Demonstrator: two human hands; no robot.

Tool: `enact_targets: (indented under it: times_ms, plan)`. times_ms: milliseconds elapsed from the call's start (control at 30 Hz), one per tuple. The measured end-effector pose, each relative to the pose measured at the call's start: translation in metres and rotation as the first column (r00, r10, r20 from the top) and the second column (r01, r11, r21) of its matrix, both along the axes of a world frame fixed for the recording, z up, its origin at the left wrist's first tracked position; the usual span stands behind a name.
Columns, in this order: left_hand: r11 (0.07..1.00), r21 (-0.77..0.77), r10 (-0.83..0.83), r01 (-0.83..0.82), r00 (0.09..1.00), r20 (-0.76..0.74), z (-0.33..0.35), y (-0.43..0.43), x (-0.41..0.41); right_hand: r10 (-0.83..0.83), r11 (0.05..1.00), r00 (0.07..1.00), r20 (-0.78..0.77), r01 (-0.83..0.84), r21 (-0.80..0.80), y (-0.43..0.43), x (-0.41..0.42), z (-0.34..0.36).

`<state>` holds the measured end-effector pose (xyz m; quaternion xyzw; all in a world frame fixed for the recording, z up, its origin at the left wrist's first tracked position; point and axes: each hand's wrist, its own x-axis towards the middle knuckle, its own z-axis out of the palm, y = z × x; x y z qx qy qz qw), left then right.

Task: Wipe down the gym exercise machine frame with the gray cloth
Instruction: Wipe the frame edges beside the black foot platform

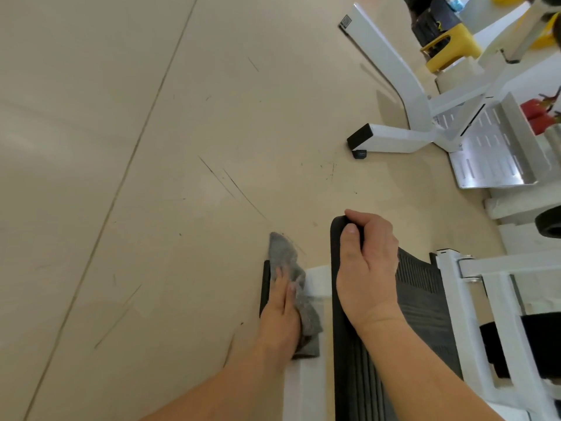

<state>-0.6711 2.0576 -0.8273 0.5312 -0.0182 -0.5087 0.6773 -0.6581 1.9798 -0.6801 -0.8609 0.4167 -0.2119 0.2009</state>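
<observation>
My left hand lies flat on the gray cloth and presses it onto the white frame bar low at the machine's base, near its black end cap. The cloth is crumpled, with one corner sticking out past my fingertips toward the floor. My right hand grips the top corner of the machine's black ribbed footplate, fingers curled over its edge and thumb on the front face. More white frame tubing with a hinge runs to the right of the footplate.
Beige floor with scuff marks fills the left and centre. Another white machine leg with a black cap and a metal step plate stands at the upper right, with a yellow stool behind it.
</observation>
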Motion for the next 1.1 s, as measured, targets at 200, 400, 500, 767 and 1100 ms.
enact_targets:
  times_ms: [200,400,500,767,1100]
  plan:
    - [0.952,0.245,-0.199,0.182,0.979,0.046,0.016,0.065,0.007,-0.004,1.000,1.000,-0.029,0.004,-0.021,0.001,0.000,0.001]
    - [0.971,0.174,-0.173,0.163,0.984,0.047,0.070,0.082,0.055,-0.025,1.000,0.999,-0.033,0.025,0.000,0.003,-0.001,0.002]
    - [0.973,0.185,-0.165,0.141,0.979,0.123,0.104,0.088,0.076,-0.033,0.999,0.999,-0.042,0.033,0.001,0.009,0.004,0.008]
    - [0.935,0.302,-0.259,0.187,0.941,0.220,0.146,0.098,0.127,-0.044,0.998,0.994,-0.099,0.041,-0.038,0.013,0.000,0.010]
    - [0.777,0.520,-0.538,0.354,0.802,0.258,0.154,0.017,0.175,0.041,0.978,0.985,-0.167,-0.074,-0.195,-0.031,0.016,0.018]
